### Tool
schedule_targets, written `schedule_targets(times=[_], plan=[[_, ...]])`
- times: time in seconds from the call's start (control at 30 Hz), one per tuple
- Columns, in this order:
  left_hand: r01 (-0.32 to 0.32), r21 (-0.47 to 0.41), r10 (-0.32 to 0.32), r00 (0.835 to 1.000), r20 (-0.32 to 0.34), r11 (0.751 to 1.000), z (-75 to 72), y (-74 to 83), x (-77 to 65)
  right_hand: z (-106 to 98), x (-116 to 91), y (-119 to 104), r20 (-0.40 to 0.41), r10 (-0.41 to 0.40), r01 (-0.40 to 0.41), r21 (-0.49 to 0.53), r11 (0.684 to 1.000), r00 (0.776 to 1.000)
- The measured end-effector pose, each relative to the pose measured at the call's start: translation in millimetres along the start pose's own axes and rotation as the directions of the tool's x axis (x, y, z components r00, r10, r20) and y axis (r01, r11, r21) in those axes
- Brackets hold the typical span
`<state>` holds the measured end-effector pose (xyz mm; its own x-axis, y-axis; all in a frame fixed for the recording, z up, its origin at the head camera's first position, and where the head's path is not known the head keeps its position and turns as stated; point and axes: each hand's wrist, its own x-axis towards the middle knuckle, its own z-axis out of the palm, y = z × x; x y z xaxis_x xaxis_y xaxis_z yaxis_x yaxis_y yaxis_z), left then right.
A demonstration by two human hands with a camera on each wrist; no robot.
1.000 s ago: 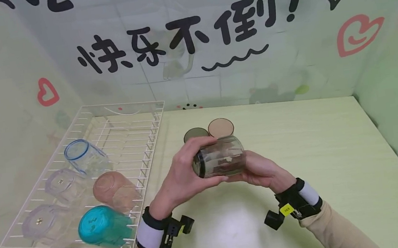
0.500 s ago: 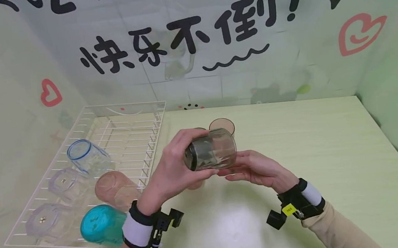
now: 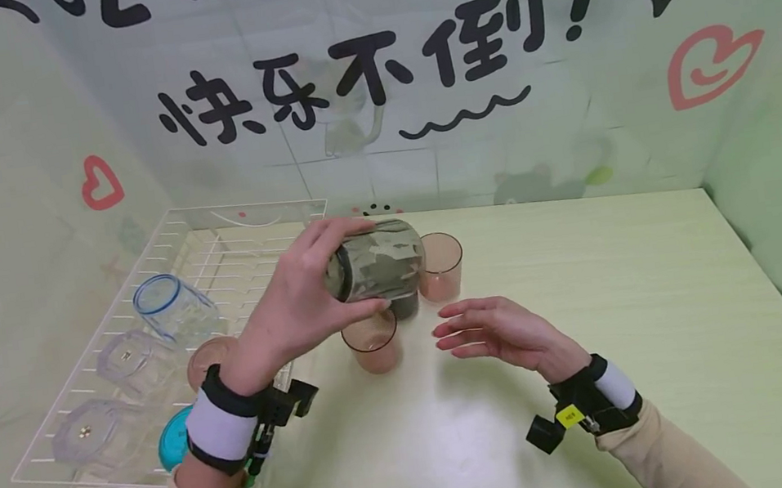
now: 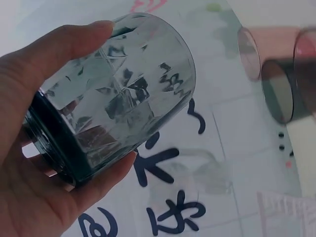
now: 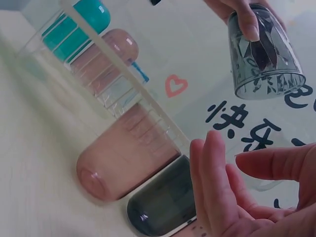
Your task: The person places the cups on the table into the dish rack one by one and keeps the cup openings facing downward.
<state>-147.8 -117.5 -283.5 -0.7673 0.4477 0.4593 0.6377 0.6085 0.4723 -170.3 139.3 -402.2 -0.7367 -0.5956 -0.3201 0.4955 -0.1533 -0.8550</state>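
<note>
My left hand [image 3: 288, 307] grips a grey tinted, faceted glass [image 3: 386, 261] by its thick base and holds it on its side above the table, mouth pointing right. The left wrist view shows the thumb and fingers wrapped round the base end of this glass [image 4: 128, 89]. My right hand [image 3: 507, 336] hovers apart from it with fingers extended and nothing in them. Behind and below the held glass, a pink tumbler [image 3: 373, 347], a dark grey tumbler [image 3: 405, 306] and another pink tumbler [image 3: 442, 274] stand upright on the table; the dark one is mostly hidden.
A white wire rack [image 3: 239, 272] stands at the left. On it lie a blue-rimmed glass [image 3: 175, 309], two clear purplish glasses [image 3: 93, 436], a pink glass [image 3: 210, 358] and a teal glass [image 3: 175, 437], the last two partly behind my left arm. A printed backdrop hangs behind.
My left hand has carried the grey glass up and to the left, away from my right hand. My right hand has let go of it and stays nearly in place. The standing tumblers have come into view.
</note>
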Motion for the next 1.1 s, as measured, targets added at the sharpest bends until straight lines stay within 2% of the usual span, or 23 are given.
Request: schedule_targets(times=[0.1, 0.27, 0.57, 0.63, 0.8, 0.97, 1.1], plan=[[0.036, 0.064, -0.037, 0.999, 0.013, 0.997, -15.0, -7.1, 5.2, -2.1, -0.2, 1.2, -0.03, -0.028, 0.027, -0.059, 0.998, 0.999], [0.105, 0.158, -0.113, 0.993, 0.042, 0.982, -41.1, -24.7, 12.2, -4.6, 0.0, 2.0, -0.051, -0.049, 0.044, -0.095, 0.994, 0.998], [0.231, 0.284, -0.264, 0.961, 0.084, 0.931, -76.0, -71.6, 20.1, -6.9, -1.2, 1.5, -0.079, -0.049, 0.039, -0.13, 0.991, 0.996], [0.263, 0.306, -0.305, 0.947, 0.097, 0.915, -81.3, -83.1, 20.6, -7.6, -2.0, 1.8, -0.084, -0.048, 0.036, -0.133, 0.99, 0.995], [0.368, 0.328, -0.428, 0.894, 0.133, 0.87, -90.6, -110.5, 22.8, -8.5, -3.9, 3.0, -0.092, -0.041, 0.029, -0.123, 0.992, 0.995], [0.413, 0.354, -0.492, 0.854, 0.168, 0.839, -96.0, -136.9, 26.4, -9.3, -5.5, 4.3, -0.094, -0.038, 0.026, -0.12, 0.992, 0.995], [0.461, 0.356, -0.546, 0.816, 0.19, 0.813, -94.4, -157.1, 25.7, -10.0, -6.2, 6.2, -0.093, -0.034, 0.023, -0.118, 0.993, 0.995]])
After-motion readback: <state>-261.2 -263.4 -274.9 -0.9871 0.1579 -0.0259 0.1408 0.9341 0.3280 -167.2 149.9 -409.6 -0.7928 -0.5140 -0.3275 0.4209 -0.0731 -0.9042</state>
